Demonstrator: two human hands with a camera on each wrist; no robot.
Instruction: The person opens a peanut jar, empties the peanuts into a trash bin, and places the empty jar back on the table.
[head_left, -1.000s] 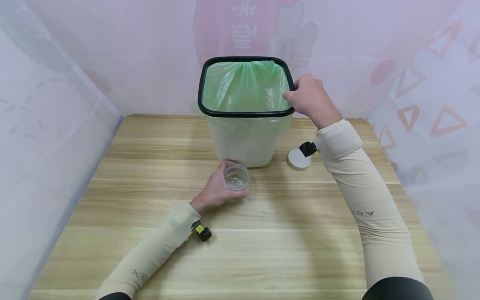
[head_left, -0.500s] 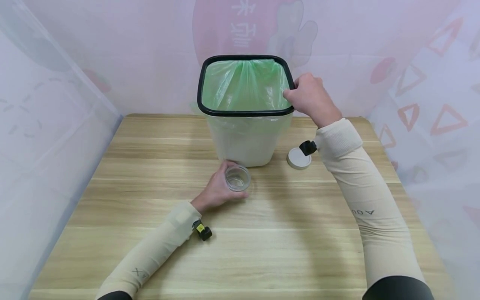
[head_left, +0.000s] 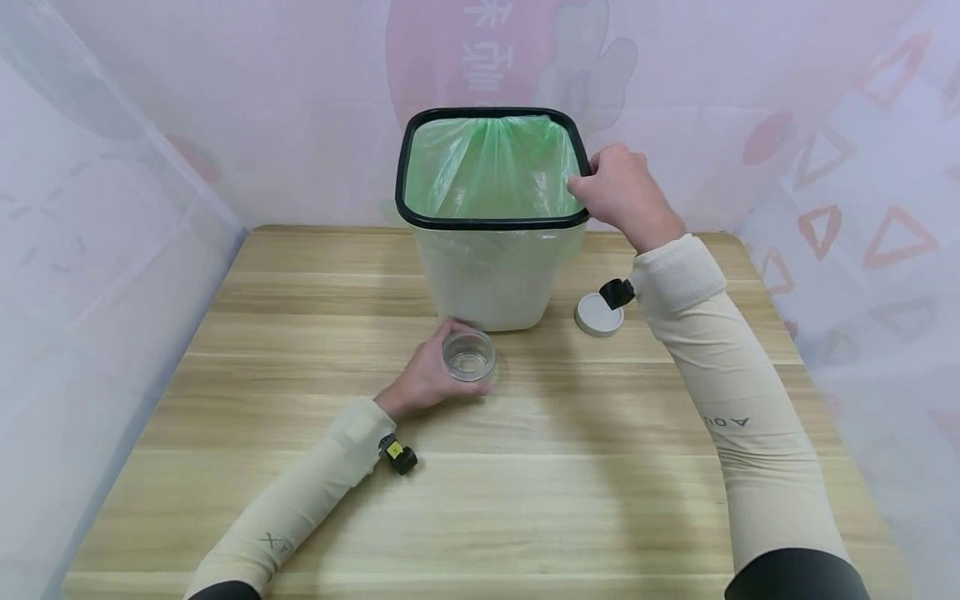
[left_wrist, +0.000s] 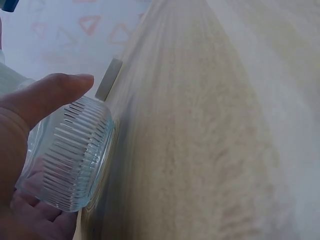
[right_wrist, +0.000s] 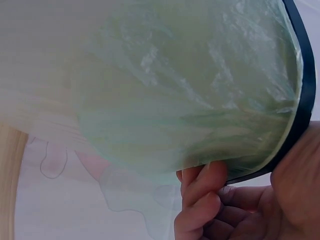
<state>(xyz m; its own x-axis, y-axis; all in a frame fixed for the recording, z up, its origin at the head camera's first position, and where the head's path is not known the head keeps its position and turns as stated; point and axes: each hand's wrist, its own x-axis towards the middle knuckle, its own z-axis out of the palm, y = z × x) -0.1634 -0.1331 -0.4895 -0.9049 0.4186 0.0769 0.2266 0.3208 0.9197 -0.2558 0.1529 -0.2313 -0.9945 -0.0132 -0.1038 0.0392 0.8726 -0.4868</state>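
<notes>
My left hand [head_left: 431, 375] holds a clear glass jar [head_left: 469, 357] by its side, thumb on one side and fingers round the other. Vertical ribs on the jar [left_wrist: 77, 155] show in the left wrist view; its base is at or just above the tabletop, and I cannot tell which. No lid covers its mouth. At the back, my right hand [head_left: 626, 196] grips the black rim [head_left: 491, 224] of a whitish trash can [head_left: 491, 283] at its right side. A thin green bag [right_wrist: 200, 90] lines the can and folds over outside, with my right fingers against it.
A round white lid [head_left: 599, 315] lies on the wooden table [head_left: 525, 517], right of the can. Printed cloth walls [head_left: 112, 250] enclose the left, back and right. The can stands near the table's back edge.
My left hand has shifted slightly left with the jar. The right hand keeps its grip on the rim, and the trash can and lid stay where they were.
</notes>
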